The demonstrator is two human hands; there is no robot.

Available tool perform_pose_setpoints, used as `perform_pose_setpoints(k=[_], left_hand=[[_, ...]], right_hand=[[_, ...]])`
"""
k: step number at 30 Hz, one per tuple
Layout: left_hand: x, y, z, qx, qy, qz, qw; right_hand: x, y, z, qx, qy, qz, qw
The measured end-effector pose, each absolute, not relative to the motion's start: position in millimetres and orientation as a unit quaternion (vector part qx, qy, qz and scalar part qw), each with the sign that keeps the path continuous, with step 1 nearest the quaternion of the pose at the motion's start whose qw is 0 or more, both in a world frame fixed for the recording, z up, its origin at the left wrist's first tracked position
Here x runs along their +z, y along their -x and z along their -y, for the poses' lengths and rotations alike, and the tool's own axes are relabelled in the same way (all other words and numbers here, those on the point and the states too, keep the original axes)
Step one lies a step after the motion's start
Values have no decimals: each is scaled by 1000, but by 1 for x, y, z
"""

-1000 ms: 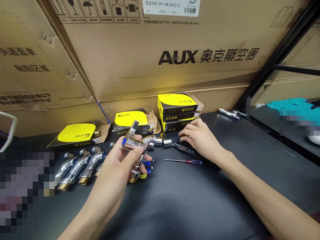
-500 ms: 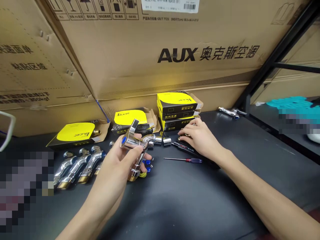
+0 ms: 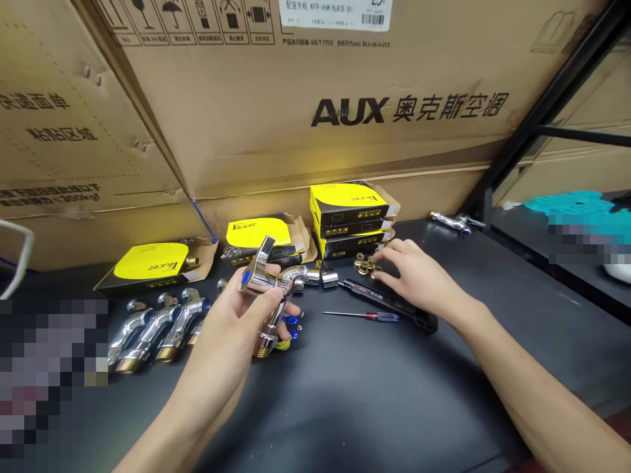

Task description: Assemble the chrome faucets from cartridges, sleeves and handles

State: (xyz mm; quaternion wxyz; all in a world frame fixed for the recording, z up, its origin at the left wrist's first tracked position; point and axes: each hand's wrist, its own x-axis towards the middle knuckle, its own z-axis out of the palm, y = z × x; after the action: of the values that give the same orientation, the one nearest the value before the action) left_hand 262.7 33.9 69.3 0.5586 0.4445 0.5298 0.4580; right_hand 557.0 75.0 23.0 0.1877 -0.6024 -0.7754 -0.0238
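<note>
My left hand (image 3: 236,315) is wrapped round a chrome faucet (image 3: 290,279) with a lever handle, a blue dot and a brass threaded end. My right hand (image 3: 419,276) is at a small cluster of brass fittings (image 3: 363,268), thumb and forefinger closed on the one at the right side. Just below that hand lies a black pen-like tool (image 3: 384,299), and in front of it a screwdriver (image 3: 367,316) with a clear purple handle. A short chrome piece (image 3: 329,280) rests near the faucet's spout. Blue caps and small screws (image 3: 294,328) lie partly behind my left hand.
Several chrome faucets (image 3: 167,328) lie in a row at the left. Yellow and black faucet boxes (image 3: 350,203) stand along the back, before large cartons (image 3: 345,151). Another faucet (image 3: 451,223) lies far right, near a black metal frame (image 3: 517,144).
My right hand has shifted right, uncovering the brass fittings and more of the black tool. My left hand still holds the faucet in nearly the same place.
</note>
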Motion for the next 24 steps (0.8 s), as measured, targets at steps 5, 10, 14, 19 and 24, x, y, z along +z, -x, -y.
perform_pose_setpoints(k=[5,10,14,19,24], left_hand=[[69,-262,-34,452,-447,-534,558],[68,-262,-33,440,-458,-534,558],[65,-262,-34,433,-467,-538,552],[61,-261,-35,450,-491,-514,540],[53,-266,-35,449,-601,-461,474]], right_hand=[[21,-562,-78,13,615,764,196],[18,-557,-83,21,622,751,220],[15,-553,-88,11,624,745,234],[21,-551,-83,-20,627,729,275],[40,-515,-59,49,563,699,438]])
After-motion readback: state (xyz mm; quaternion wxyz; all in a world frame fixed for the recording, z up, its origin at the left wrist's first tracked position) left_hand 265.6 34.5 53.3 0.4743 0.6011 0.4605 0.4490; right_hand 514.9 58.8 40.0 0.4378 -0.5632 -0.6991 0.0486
